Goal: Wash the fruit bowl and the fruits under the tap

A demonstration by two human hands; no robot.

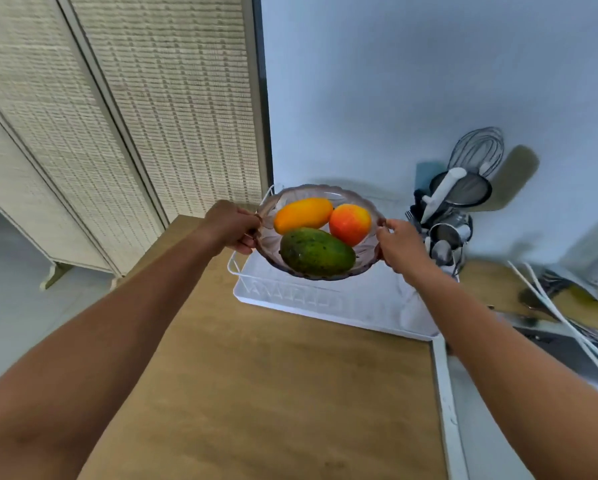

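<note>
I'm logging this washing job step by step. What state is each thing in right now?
fruit bowl: held level by its rim, above the dish rack
left hand: gripping the bowl's left rim
right hand: gripping the bowl's right rim
three fruits: lying in the bowl
dish rack: on the counter, nothing visible on it
utensil holder: upright, full

Room as I see it from where I stand: pale blue-white wall (412, 81), plain, evenly lit, soft shadow low behind the counter; folding screen (117, 109) of cream woven panels in pale frames at my left, its feet on a light grey floor (10, 299); wooden countertop (273, 393) before me, warm oak grain, a white trim strip (446, 403) along its right edge; white wire dish rack (325, 303) at the counter's far edge; utensil holder (453, 230) with whisk and spatula towards the far right corner
</note>
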